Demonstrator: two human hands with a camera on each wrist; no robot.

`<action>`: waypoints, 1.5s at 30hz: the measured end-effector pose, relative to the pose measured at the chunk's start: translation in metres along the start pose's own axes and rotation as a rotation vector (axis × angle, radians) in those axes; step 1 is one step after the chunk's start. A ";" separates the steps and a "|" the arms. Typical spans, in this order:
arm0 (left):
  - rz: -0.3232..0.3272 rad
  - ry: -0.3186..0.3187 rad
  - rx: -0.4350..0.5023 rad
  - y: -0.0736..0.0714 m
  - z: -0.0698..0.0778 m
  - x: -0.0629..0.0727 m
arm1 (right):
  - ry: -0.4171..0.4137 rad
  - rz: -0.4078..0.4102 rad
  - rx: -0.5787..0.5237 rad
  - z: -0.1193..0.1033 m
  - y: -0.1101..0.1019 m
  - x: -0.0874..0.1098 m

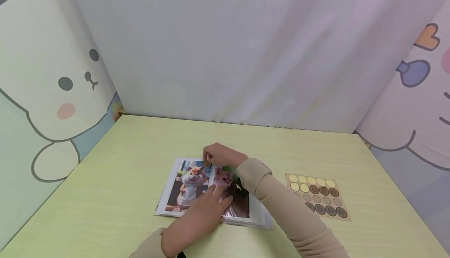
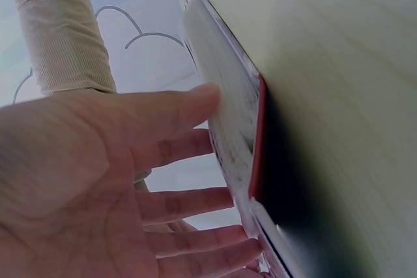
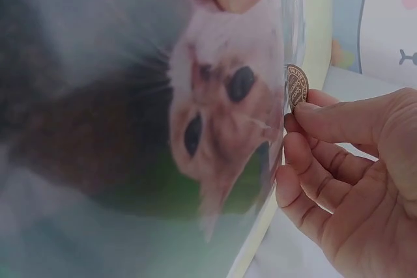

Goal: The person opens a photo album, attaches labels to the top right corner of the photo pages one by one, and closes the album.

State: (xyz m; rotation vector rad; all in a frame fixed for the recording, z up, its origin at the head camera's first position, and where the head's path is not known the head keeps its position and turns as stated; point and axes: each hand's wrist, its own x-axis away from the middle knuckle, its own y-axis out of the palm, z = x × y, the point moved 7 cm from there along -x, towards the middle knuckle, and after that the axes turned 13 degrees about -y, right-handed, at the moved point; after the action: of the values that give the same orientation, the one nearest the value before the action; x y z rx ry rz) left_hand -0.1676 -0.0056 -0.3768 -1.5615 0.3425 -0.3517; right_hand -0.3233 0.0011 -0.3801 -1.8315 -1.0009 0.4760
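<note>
A photo album [image 1: 168, 185] lies open on the table. Its left page carries a cartoon hamster picture [image 1: 190, 180], its right page a cat picture [image 3: 225, 105]. My right hand [image 1: 222, 155] is at the album's far edge, near the seam between the pages. Thumb and forefinger there pinch a round brown sticker [image 3: 297, 88] with light lettering, held close against the page edge. My left hand [image 1: 203, 210] rests on the near part of the album, fingers spread and fairly straight. In the left wrist view its fingertips [image 2: 207, 96] touch the album's edge and surface.
To the right of the album lies a sheet of round stickers [image 1: 315, 194], pale yellow and dark brown, partly covered by the right sleeve [image 1: 288, 207]. A white curtain [image 1: 228, 55] hangs behind the pale wooden table [image 1: 105, 195]. Printed cartoon cloths flank it.
</note>
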 end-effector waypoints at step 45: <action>0.064 0.027 -0.021 -0.002 0.000 0.001 | 0.012 -0.056 0.120 -0.002 0.007 -0.004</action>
State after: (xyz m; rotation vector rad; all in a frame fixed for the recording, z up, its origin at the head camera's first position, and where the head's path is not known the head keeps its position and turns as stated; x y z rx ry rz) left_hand -0.1667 -0.0059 -0.3745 -1.5634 0.4173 -0.3208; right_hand -0.3214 -0.0042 -0.3854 -1.6934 -0.9920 0.4796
